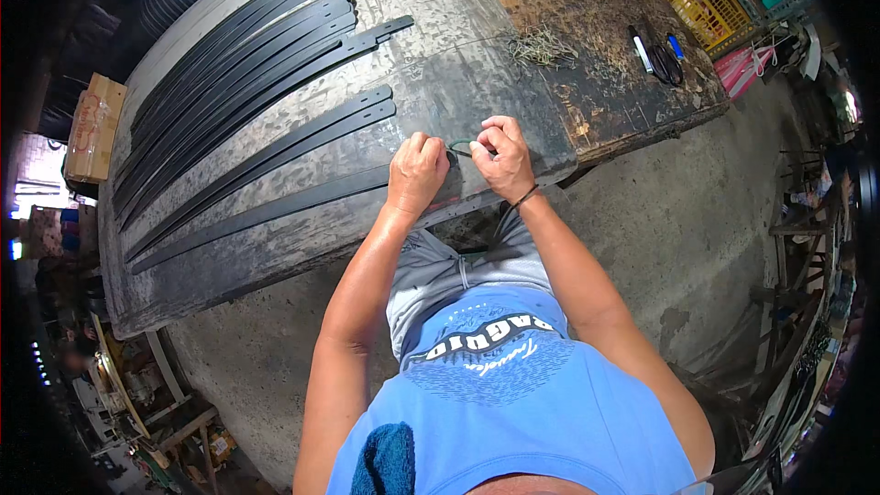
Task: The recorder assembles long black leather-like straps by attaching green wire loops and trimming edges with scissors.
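A thin dark green cord [461,143] forms a small loop between my two hands, above the near edge of the table. My left hand [419,174] is closed with the cord at its thumb side, and it covers the end of a long black flat strip [275,213]. My right hand [502,161] pinches the cord, fingers curled. Just beyond lie two more black strips [293,145] with small holes at their rounded ends. Farther left is a layered pile of similar black strips [247,69]. My palms hide how the cord meets the strip.
On the worn table [440,46] lie a tangle of thin ties [544,48], scissors [667,66], a white marker [641,51] and a blue marker [676,47]. A yellow crate [701,7] stands beyond the right corner. A cardboard box [95,128] is at the left edge.
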Motion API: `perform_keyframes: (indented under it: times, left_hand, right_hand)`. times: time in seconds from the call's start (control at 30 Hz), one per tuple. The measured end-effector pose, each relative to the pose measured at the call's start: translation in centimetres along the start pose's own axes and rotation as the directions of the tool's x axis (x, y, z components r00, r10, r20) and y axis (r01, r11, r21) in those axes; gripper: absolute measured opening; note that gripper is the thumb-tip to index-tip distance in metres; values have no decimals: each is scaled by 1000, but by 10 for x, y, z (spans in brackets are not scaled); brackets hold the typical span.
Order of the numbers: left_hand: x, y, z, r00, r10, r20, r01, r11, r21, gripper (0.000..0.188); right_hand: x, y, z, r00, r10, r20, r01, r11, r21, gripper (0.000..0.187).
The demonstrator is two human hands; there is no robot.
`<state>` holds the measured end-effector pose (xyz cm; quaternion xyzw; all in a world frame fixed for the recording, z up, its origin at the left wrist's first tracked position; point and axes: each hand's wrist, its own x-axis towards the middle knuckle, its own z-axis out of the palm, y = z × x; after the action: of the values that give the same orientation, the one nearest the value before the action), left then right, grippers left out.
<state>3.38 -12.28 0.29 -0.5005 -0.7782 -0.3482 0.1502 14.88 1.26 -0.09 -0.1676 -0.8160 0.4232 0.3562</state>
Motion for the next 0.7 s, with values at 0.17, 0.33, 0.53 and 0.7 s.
perform_keyframes:
  times: [0.17,0.33,0.53,0.7]
  left_hand:
    - [1,0,1,1000,10,-16,-10,1000,-4,10]
    - [0,1,0,1000,-7,-8,7,1000,12,10]
    - [0,1,-1,1000,-16,-14,16,1000,0,9]
    - [0,0,1,1000,-12,-15,12,1000,3,10]
  right_hand:
    - [0,0,0,1000,20,9,-20,1000,8,9]
    - [1,-5,-2,999,32,13,-33,999,21,9]
    - [0,-1,0,999,41,10,-42,999,32,9]
    - [0,1,0,1000,15,2,-15,1000,8,9]
